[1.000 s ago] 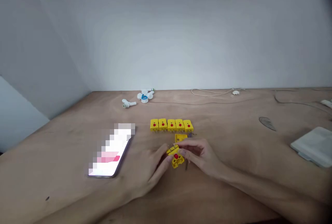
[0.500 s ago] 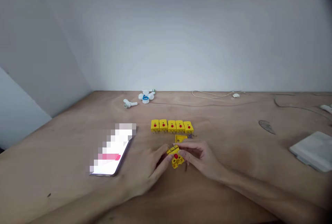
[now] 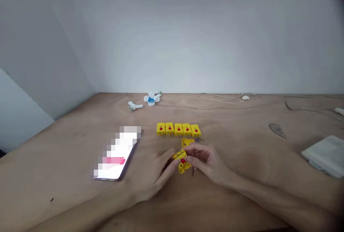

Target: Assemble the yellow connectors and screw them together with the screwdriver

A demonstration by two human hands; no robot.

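Note:
Both my hands meet at the middle of a wooden table [image 3: 242,196]. My left hand [image 3: 150,174] and my right hand [image 3: 205,162] pinch the same small yellow connector with a red dot [image 3: 182,162] from either side, fingers closed on it. Just behind it lies another yellow part [image 3: 187,141], partly hidden by my right fingers. Farther back, a row of several yellow connectors with red dots [image 3: 178,129] lies side by side.
A phone with a lit screen [image 3: 116,155] lies left of my hands. White plastic fittings [image 3: 146,101] and a thin white cable [image 3: 223,97] sit near the wall. A white flat box [image 3: 325,153] rests at the right edge.
Hardly anything differs; my hands stay on the yellow connector, with only small finger shifts and slight camera drift.

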